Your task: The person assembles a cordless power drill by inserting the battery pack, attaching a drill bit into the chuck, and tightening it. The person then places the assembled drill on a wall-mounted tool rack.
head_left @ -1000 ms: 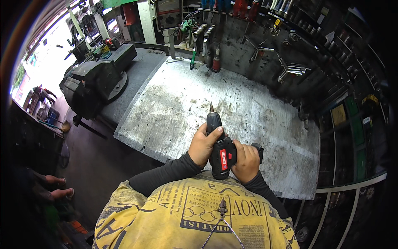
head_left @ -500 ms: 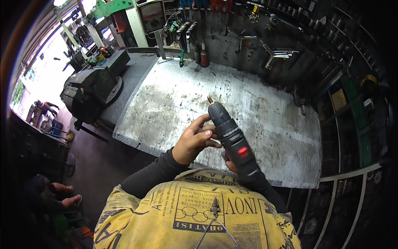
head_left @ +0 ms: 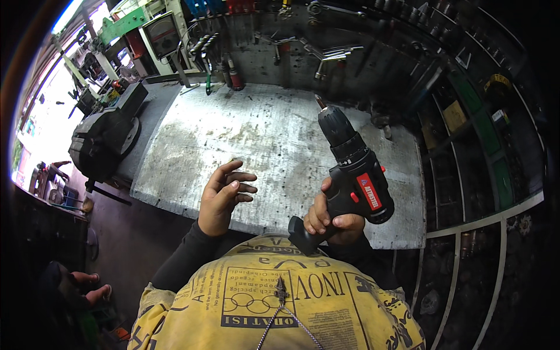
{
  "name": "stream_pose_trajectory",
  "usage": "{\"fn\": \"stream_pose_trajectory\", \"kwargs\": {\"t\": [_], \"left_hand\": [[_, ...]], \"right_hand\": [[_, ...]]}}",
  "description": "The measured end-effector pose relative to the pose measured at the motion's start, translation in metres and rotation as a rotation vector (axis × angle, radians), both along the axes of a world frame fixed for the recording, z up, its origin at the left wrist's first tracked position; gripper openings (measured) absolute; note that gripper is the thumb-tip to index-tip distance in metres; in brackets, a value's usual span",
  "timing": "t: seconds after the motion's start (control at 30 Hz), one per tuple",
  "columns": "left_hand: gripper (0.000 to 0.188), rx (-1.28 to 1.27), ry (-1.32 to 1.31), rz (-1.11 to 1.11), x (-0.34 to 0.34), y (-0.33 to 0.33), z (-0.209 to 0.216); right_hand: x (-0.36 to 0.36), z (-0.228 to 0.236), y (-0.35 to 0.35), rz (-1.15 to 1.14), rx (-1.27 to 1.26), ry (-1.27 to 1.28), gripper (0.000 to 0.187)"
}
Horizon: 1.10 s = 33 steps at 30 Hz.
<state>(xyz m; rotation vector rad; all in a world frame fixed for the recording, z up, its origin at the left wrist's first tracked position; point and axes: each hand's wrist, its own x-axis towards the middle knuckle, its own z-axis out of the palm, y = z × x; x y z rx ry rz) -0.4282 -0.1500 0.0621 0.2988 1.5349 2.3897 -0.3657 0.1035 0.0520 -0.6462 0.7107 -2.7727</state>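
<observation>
A black cordless drill (head_left: 353,166) with a red side label is held up over the workbench's near side. My right hand (head_left: 335,220) is wrapped round its handle, and the handle's base sticks out toward my chest. The chuck tilts up and away, with a copper-coloured bit (head_left: 320,102) in its tip. To the left of the drill, my left hand (head_left: 224,195) hovers above the bench edge, fingers apart and holding nothing. Beneath both hands lies the worn, stained metal bench top (head_left: 192,146).
A large black vise (head_left: 105,143) stands at the bench's left end. Wrenches (head_left: 332,53) and sockets hang on the dark back wall. Screwdrivers (head_left: 235,79) stand at the far edge. Shelving (head_left: 466,151) lines the right side. Another person's feet (head_left: 96,286) show at the lower left.
The drill has moved right and turned, so its side label and handle now show. My left hand has moved left, away from the chuck. The whole view has shifted a little.
</observation>
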Motion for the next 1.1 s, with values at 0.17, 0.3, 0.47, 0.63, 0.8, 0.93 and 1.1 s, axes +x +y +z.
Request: {"fn": "stream_pose_trajectory", "kwargs": {"t": [0.17,0.3,0.47,0.63,0.8,0.93,1.1], "left_hand": [[0.051,-0.083,0.031,-0.016,0.023,0.028,-0.004],[0.038,-0.134,0.046,-0.062,0.038,0.049,0.000],[0.035,-0.226,0.120,-0.118,0.056,0.074,0.002],[0.032,-0.202,0.090,-0.066,0.068,0.086,-0.006],[0.031,-0.228,0.054,-0.031,0.075,0.086,-0.017],[0.031,-0.237,0.043,-0.046,0.079,0.088,-0.020],[0.030,-0.212,0.028,-0.096,0.082,0.093,-0.023]], "right_hand": [[0.010,-0.002,0.030,-0.049,0.083,0.011,0.061],[0.017,-0.006,0.042,0.033,0.073,0.040,0.066],[0.028,-0.015,0.056,0.204,-0.163,-0.098,0.068],[0.033,-0.031,0.075,0.181,-0.138,-0.298,0.060],[0.030,-0.051,0.096,0.172,-0.044,-0.384,0.053],[0.031,-0.073,0.109,0.242,-0.123,-0.353,0.044],[0.036,-0.093,0.120,0.186,-0.081,-0.521,0.044]]}}
